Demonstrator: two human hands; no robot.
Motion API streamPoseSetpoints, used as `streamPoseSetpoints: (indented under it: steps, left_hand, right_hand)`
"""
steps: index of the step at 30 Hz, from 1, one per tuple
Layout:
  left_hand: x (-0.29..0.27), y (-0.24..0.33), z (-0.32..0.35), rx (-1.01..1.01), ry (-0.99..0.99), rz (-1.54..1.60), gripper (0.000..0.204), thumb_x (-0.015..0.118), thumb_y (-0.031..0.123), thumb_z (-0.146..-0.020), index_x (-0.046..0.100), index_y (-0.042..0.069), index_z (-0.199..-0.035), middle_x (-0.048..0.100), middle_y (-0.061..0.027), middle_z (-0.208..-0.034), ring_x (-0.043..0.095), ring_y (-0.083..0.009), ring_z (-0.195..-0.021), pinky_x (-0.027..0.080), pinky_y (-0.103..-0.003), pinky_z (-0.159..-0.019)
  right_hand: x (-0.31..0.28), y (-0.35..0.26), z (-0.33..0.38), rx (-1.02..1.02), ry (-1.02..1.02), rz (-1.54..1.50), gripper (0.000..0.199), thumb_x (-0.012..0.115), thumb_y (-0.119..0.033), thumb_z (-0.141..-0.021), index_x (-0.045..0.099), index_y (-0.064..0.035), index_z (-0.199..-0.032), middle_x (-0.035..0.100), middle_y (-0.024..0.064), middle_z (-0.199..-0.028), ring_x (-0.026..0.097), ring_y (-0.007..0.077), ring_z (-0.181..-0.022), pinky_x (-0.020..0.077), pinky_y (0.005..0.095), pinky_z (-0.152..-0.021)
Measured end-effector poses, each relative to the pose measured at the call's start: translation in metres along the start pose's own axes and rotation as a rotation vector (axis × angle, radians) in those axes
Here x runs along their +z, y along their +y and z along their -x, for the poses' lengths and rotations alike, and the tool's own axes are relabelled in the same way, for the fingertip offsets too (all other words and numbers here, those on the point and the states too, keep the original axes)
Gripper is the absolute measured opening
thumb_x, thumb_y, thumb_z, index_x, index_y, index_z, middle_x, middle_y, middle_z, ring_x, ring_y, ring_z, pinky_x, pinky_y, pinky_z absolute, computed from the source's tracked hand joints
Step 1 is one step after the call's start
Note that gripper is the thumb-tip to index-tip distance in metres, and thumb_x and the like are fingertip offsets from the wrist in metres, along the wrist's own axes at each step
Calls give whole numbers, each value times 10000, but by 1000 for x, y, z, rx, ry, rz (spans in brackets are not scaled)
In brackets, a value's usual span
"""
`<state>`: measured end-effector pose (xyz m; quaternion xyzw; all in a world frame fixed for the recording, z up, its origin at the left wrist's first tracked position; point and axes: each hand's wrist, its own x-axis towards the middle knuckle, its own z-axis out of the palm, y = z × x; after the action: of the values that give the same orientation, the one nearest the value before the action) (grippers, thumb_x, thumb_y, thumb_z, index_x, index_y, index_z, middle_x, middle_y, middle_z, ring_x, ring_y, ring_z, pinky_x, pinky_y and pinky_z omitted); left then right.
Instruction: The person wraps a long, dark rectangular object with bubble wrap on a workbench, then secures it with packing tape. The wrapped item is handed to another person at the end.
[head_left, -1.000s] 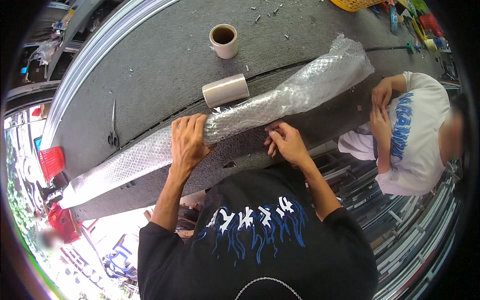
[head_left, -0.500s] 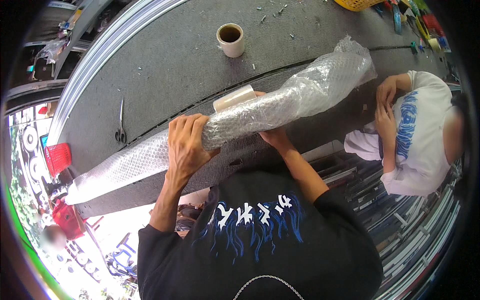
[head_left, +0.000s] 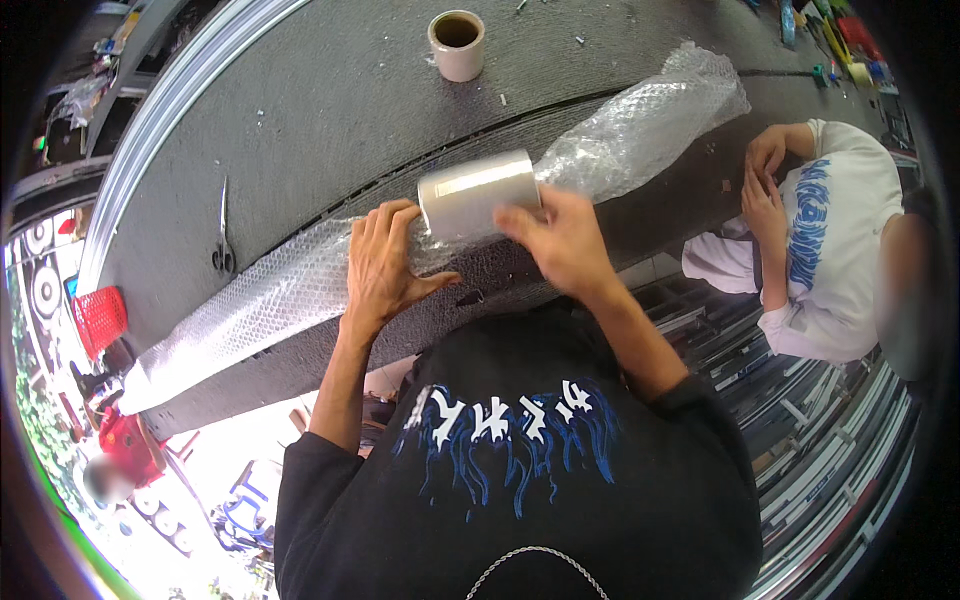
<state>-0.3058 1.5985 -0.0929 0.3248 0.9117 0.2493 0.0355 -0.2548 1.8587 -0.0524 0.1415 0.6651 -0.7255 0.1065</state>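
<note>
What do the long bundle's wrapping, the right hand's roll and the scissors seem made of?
Wrapping: clear plastic bubble wrap, glossy, dimpled.
Roll in the right hand: probably smooth plastic film, given its bright highlight.
Scissors: apparently metal, from the slim grey blades; dark handles, possibly plastic.

Your left hand (head_left: 383,265) is palm down, its fingers (head_left: 383,225) pointing away from you, the left thumb (head_left: 437,286) stretched out to your right. Your left forearm (head_left: 343,380) runs up nearly straight behind it. Your right forearm (head_left: 640,335) slants inward, right thumb (head_left: 518,222) pointing left; your right hand (head_left: 570,245) is blurred, its hidden fingertips apparently curled in a grip.
</note>
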Motion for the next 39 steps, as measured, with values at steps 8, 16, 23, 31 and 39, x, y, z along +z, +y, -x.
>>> streamPoseSetpoints:
  steps: [8, 16, 23, 31, 39]
  left_hand:
    - [1, 8, -38, -211, -70, 102, 1116, 962, 651, -649, 568, 16, -1477, 665, -198, -1300, 636, -379, -1206, 468, -490, -1045]
    - [0, 7, -12, -53, -62, -214, 804, 1004, 379, -585, 667, 48, -1235, 658, -105, -1180, 639, -319, -1139, 475, -458, -990]
    - [-17, 18, -1, -89, -4, -82, 757, 994, 206, -545, 667, 38, -1207, 678, -128, -1203, 675, -364, -1046, 533, -446, -918]
    - [-37, 53, 15, 49, 124, -124, 802, 1033, 205, -529, 666, 62, -1227, 676, -118, -1205, 668, -330, -1005, 541, -449, -877]
    - [-42, 70, 30, 48, 100, -135, 712, 989, 203, -627, 664, 56, -1244, 659, -117, -1179, 674, -299, -1022, 494, -433, -908]
  right_hand:
    - [-2, 4, -79, 94, 93, 623, 548, 842, -397, -963, 689, 13, -1291, 703, 115, -986, 656, 199, -664, 536, 368, -576]
    - [22, -2, -112, -918, -208, 1362, 697, 768, -596, -928, 607, -77, -1363, 645, 129, -1224, 634, 357, -1231, 527, 477, -1024]
    - [28, -30, -111, -656, -402, 1331, 689, 703, -674, -941, 696, -20, -1156, 715, 197, -1111, 758, 416, -954, 599, 506, -831]
    - [43, -27, -141, -526, -253, 1840, 615, 709, -549, -994, 704, 14, -1243, 723, 219, -1163, 764, 368, -1035, 620, 490, -914]
    - [-52, -13, -163, -550, -296, 1123, 717, 723, -557, -1013, 508, 5, -1404, 681, 243, -1331, 685, 395, -1239, 548, 456, -1026]
